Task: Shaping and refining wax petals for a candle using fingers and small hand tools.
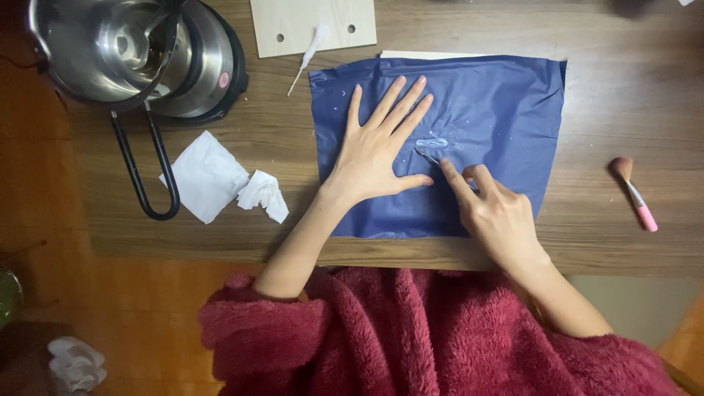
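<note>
Head view: a small clear teardrop-shaped piece (432, 142) lies near the middle of a blue plastic sheet (506, 110) spread on the wooden table (623, 81). The right hand (499, 213) pinches a thin tool (427, 155) whose tip meets the piece's lower edge (too small to tell what kind of tool). The left hand (378, 150) lies flat and spread on the sheet just left of the piece, grasping nothing. A pink brush (635, 193) lies well to the right on the table. Left of the sheet sit crumpled white tissues (220, 180), a cotton swab (306, 59), a light wooden board (312, 22) and a steel pot (132, 55).
</note>
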